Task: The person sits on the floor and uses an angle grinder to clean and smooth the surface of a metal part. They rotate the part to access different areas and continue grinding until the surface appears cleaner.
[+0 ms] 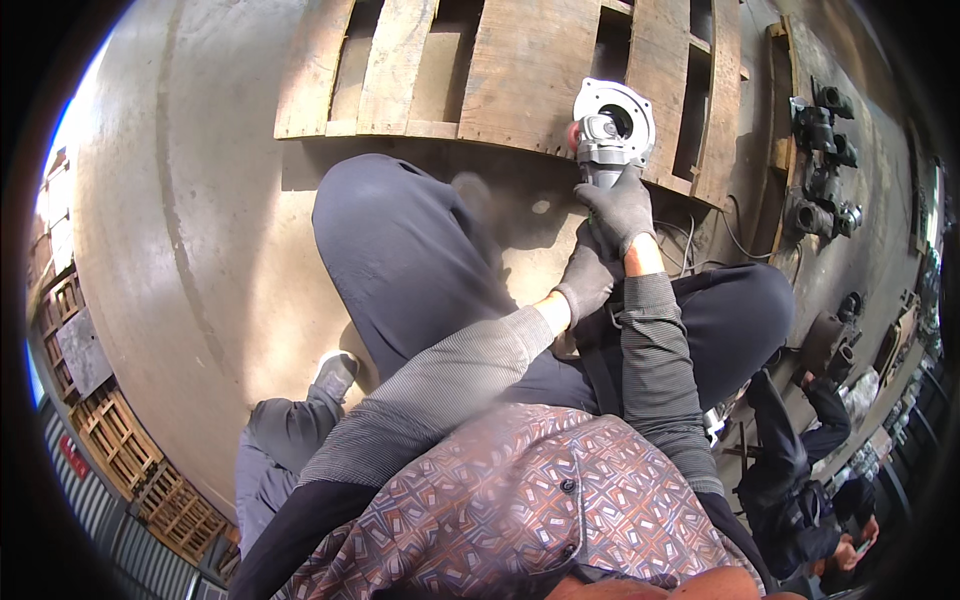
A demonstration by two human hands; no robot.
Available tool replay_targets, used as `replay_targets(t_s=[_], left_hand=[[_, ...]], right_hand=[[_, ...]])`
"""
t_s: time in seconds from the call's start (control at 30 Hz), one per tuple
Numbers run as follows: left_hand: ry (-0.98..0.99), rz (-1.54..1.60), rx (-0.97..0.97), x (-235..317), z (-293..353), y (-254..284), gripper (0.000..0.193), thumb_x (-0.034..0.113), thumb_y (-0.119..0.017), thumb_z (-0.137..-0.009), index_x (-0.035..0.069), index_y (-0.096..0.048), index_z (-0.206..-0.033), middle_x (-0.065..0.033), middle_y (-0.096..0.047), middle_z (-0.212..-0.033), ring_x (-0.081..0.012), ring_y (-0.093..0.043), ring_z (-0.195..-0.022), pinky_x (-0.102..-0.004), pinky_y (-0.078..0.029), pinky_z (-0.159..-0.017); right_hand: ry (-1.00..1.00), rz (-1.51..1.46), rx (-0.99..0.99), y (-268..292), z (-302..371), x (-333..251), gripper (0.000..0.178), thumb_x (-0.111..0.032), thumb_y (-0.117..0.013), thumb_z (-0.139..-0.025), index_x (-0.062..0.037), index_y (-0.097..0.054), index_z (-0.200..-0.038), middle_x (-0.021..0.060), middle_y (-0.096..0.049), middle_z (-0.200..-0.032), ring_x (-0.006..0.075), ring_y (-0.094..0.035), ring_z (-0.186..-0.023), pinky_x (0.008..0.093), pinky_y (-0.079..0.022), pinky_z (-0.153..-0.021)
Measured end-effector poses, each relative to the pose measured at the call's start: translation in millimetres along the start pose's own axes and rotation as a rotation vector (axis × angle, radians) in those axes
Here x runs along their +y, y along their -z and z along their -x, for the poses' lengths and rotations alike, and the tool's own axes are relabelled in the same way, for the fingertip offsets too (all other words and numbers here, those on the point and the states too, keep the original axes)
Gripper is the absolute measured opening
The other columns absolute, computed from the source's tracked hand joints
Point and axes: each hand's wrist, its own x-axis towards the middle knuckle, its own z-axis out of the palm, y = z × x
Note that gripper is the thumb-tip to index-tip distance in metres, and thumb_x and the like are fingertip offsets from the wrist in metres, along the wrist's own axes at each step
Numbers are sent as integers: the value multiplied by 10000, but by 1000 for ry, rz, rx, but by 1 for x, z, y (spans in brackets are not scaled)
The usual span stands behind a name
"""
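Note:
Both my hands wear dark grey gloves and hold an angle grinder (604, 152) with a silver gear head. My right hand (624, 208) is wrapped round its body just behind the head. Lower down, my left hand (588, 277) closes round the rear of the tool, which the gloves mostly hide. A reddish edge, perhaps the disc, shows at the head's left side. Just beyond the head, a pale metal flange (640, 108) with a round opening and corner holes rests on the near edge of a wooden pallet (525, 75). Whether the disc touches the flange I cannot tell.
Cables (690, 245) run over the floor right of the grinder. Several dark metal castings (822, 185) stand on the right, beside another pallet (785, 100). A person (800, 500) sits at lower right; another person's leg (300, 430) shows at lower left. Stacked pallets (115, 435) line the far left.

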Motion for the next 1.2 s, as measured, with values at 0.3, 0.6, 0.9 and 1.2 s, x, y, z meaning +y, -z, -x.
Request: replay_targets(t_s=[0.3,0.6,0.9,1.2], left_hand=[[84,282,-28,7,2,-6,947,149,-864,-849,8,-251,-1557,-207,-520,-1492,-307,-519,-1402,-411,-446,-1145],[-59,28,-69,3,-20,7,890,182,-839,-884,15,-276,-1552,-205,-563,-1448,-306,-568,-1338,-390,-484,-1094],[-49,244,25,36,-51,5,866,252,-831,-887,-14,-287,-1505,-230,-576,-1387,-325,-593,-1293,-410,-496,-1070],[-8,236,54,28,-50,-3,979,213,-834,-872,33,-206,-1601,-178,-547,-1456,-296,-542,-1357,-389,-454,-1131]], right_hand=[[-12,-30,-6,0,4,4,883,-459,-873,-742,74,-536,-1361,329,-736,-1162,457,-730,-1120,483,-576,-982],[-28,-31,-164,16,-18,-24,884,-446,-816,-783,76,-478,-1411,348,-689,-1269,470,-676,-1224,488,-519,-1077],[-30,-55,-173,25,-60,-30,918,-411,-818,-780,103,-452,-1446,351,-686,-1288,456,-671,-1252,462,-521,-1087],[-14,-4,-235,30,-58,-30,963,-454,-816,-794,90,-401,-1472,349,-709,-1228,481,-699,-1180,490,-536,-1052]])
